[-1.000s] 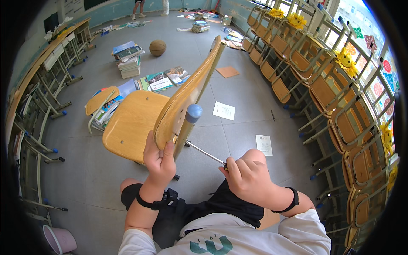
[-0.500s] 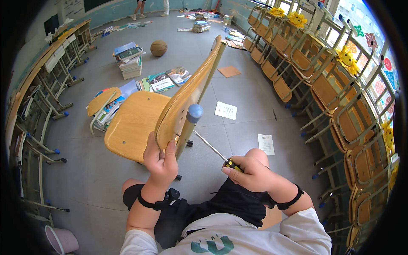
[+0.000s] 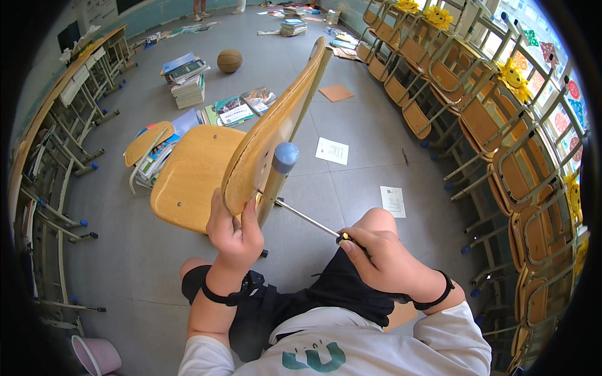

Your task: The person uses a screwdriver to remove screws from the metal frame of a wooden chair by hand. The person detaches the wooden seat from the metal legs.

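In front of me stands a chair with a wooden seat (image 3: 194, 175), a curved wooden backrest (image 3: 269, 119) and a metal post (image 3: 273, 188) topped by a blue cap. My left hand (image 3: 235, 227) pinches the backrest's lower near corner, thumb on one face and fingers mostly hidden behind the other. A screwdriver (image 3: 311, 220) is gripped in my right hand (image 3: 382, 260), which covers most of its black-and-yellow handle. Its shaft points left to the post, at about the height of a thin screw-like piece between post and backrest. Whether the tip is seated cannot be made out.
Stacked chairs (image 3: 495, 125) line the right side, desks (image 3: 75, 94) the left. Books (image 3: 188, 88), a basketball (image 3: 229, 61) and paper sheets (image 3: 332, 151) lie on the floor ahead. A pink bucket (image 3: 97, 356) stands at lower left. Two people's legs show far off.
My right hand has rolled over and closed further around the handle. The screwdriver's shaft has moved in against the post. My left hand keeps its hold; the view has shifted slightly.
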`<state>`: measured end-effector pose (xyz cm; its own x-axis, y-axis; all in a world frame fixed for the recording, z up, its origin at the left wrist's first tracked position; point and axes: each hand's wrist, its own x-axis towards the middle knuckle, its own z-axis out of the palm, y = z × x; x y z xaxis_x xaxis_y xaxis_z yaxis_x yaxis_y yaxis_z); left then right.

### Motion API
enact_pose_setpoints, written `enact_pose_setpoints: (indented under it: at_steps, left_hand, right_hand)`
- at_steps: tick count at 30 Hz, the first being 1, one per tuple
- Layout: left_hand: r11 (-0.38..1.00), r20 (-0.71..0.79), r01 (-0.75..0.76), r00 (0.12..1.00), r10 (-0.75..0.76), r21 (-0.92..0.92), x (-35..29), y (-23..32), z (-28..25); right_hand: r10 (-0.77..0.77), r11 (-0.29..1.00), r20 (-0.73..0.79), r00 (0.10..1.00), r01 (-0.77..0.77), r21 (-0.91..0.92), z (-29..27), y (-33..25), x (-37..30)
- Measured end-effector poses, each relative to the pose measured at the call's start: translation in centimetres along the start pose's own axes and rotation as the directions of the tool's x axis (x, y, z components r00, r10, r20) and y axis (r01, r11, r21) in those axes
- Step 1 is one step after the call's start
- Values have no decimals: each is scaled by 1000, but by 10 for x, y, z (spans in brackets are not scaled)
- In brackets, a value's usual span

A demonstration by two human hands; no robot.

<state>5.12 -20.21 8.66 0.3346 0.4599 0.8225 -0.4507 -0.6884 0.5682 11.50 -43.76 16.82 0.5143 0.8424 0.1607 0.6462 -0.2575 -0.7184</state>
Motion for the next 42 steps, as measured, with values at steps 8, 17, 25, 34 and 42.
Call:
enact_pose_setpoints:
  at_steps: [8,17,25,34,42]
  left_hand:
    - [998,-19,-25,999,26,49,0,0,0]
    - [999,-35,-33,999,34,35,-1,-3,1]
    - [998,-13,-43,999,44,44,0,-4,-1]
    - [999,36,9,999,-10,34,-2,-2,-3]
    - [997,61,70,996,-71,23,-6,-2,-6]
  right_hand:
    - [-42,997,-21,999,40,-68,1,1,-1]
    - [-61,983,-54,997,50,-177,8,-4,-4]
    - [-57,990,-75,996,46,-132,6,-5,-4]
    - [-34,992,-59,998,27,-120,5,-2,-2]
    - [-78,938,-66,995,51,-344,2,-18,-3]
